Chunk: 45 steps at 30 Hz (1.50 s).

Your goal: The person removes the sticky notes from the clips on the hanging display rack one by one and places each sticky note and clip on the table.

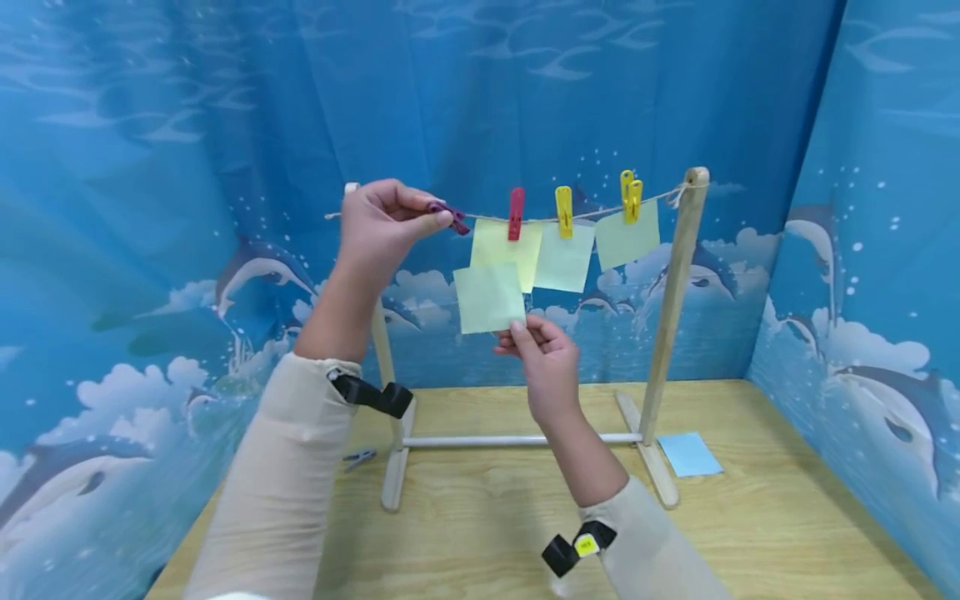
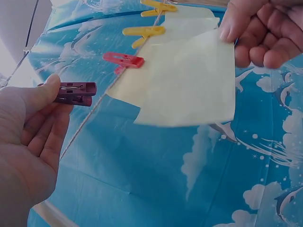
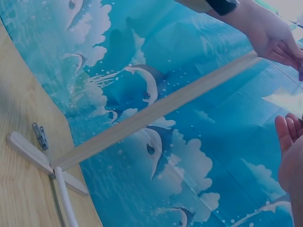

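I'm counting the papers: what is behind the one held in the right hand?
Behind the held paper, the head view shows the blue curtain and a pale yellow paper under the red clothespin, that paper's lower left covered. Anything else there is hidden.

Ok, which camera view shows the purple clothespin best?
The left wrist view: the purple clothespin, pinched in the left hand, appears largest there, with both its halves visible. The head view shows it smaller and partly covered; the right wrist view catches only a dark sliver at the right edge.
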Tool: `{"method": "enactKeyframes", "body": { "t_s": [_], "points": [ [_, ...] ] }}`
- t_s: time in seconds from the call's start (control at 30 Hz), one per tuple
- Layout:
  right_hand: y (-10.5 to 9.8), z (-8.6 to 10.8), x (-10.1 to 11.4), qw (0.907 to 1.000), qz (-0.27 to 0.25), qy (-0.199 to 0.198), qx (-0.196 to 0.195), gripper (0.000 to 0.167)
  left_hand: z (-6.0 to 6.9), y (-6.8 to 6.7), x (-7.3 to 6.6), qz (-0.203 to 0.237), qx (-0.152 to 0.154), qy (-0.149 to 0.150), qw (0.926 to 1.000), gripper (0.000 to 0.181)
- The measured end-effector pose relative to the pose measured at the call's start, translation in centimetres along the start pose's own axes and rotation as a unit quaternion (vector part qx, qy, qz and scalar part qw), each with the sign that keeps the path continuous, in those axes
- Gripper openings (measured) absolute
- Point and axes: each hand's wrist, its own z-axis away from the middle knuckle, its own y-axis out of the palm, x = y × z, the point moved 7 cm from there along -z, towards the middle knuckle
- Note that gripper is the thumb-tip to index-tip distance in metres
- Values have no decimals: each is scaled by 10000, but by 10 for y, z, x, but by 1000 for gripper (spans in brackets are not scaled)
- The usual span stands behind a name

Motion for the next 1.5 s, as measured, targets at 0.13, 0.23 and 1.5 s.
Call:
{"method": "enactKeyframes", "body": {
  "t_s": [0.13, 0.23, 1.5],
  "points": [
    [-13, 0, 6, 9997, -147, -42, -191, 23, 6, -6, 2, 94, -22, -33, 9999, 16],
    [-20, 0, 10, 9994, -184, -99, -281, 23, 11, -10, 6, 85, -35, -45, 9999, 17],
    [-97, 10, 22, 9943, 519, -245, -902, 23, 97, -25, 87, -523, 560, -1118, 9908, 40]
  ]
}}
